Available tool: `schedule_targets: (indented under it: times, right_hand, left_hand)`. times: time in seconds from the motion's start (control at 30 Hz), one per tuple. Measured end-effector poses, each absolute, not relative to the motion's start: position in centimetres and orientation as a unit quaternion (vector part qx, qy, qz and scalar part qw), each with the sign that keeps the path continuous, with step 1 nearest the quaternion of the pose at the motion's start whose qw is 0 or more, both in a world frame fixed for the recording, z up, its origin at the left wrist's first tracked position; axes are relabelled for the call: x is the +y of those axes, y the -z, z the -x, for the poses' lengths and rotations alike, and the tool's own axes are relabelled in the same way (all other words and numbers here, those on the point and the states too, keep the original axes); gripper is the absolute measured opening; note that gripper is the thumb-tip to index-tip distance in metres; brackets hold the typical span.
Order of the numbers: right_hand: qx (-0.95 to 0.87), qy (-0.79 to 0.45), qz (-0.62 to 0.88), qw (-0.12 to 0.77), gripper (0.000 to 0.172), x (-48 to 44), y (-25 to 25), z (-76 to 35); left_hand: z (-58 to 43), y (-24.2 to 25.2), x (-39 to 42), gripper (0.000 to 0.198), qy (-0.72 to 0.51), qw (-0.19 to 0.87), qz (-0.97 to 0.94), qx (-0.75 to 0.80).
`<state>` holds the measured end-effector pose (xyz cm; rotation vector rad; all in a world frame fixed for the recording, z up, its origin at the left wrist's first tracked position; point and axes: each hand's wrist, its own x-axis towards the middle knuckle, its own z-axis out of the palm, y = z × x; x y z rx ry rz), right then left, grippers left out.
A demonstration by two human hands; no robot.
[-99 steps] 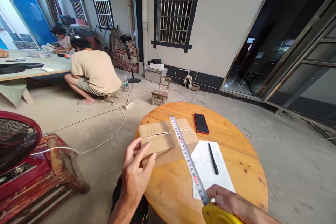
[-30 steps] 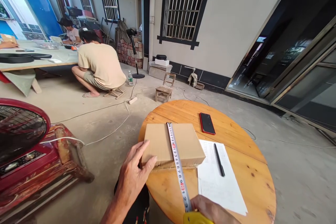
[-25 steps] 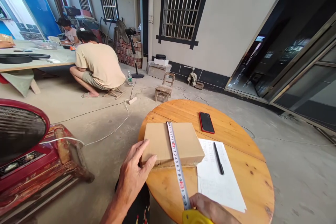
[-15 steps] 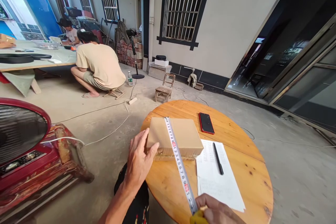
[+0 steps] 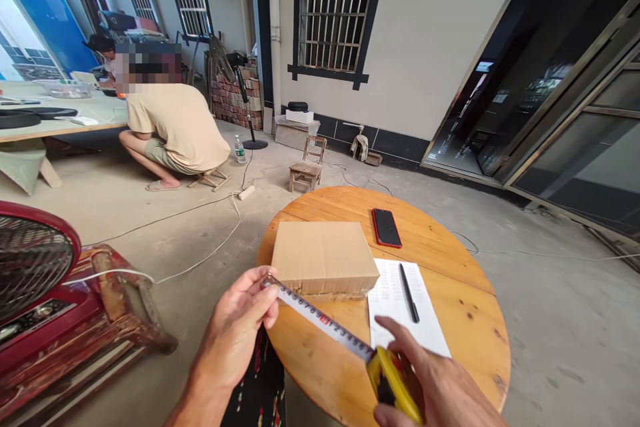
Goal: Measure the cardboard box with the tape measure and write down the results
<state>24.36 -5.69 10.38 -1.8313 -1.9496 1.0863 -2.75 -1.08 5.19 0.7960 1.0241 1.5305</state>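
My left hand (image 5: 237, 323) pinches the metal end of a tape measure's blade, close to the near left corner of a brown cardboard box (image 5: 323, 250). The silver blade (image 5: 325, 321) slants down to the right in front of the box. At its other end, my right hand (image 5: 425, 373) grips the yellow and black case (image 5: 393, 387) of the tape measure. The box lies flat on a round wooden table (image 5: 475, 320). Beside it, a black pen (image 5: 409, 293) rests on printed white paper (image 5: 387, 287). A black phone with a red edge (image 5: 386, 227) lies behind the paper.
A red fan (image 5: 37, 267) stands on a worn wooden seat (image 5: 115, 307) at left. Beyond, a person in a pale shirt (image 5: 173, 123) squats on a low stool by a long table (image 5: 100, 117), with another person farther back. A small wooden chair (image 5: 306, 170) and cables lie past my table.
The tape's end has come off the box top and into my left hand's fingers. The blade is shorter and slants more sideways. My right hand has risen with the case.
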Motion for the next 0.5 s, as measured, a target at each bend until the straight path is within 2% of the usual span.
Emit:
schedule_targets:
  times: [0.07,0.13,0.23,0.3,0.37,0.5]
  right_hand:
    - [-0.718,-0.288,0.618,0.139,0.074,-3.9,-11.4,-22.5]
    - [-0.774,-0.218,0.573,0.161,0.061,-1.7,-12.1,-20.7]
    - [-0.845,-0.133,0.481,0.190,0.047,2.1,-12.4,-18.5]
    - [-0.865,-0.105,0.445,0.207,0.046,4.8,-11.9,-17.3]
    - [-0.874,-0.100,0.429,0.205,0.048,7.2,-11.2,-16.4]
    - [-0.890,-0.118,0.400,0.186,0.055,9.6,-10.3,-15.9]
  left_hand:
    - [1.4,-5.5,-1.1,0.033,-0.635,0.521,-0.377,0.428]
    - [0.4,-5.7,-0.9,0.030,-0.616,0.462,-0.446,0.456]
    - [0.2,-5.4,-0.4,0.038,-0.596,0.264,-0.542,0.529]
    - [0.7,-4.5,0.0,0.045,-0.592,0.119,-0.570,0.557]
    - [1.2,-3.2,0.2,0.047,-0.568,0.022,-0.593,0.570]
    - [1.6,-0.3,0.6,0.042,-0.482,-0.035,-0.661,0.574]
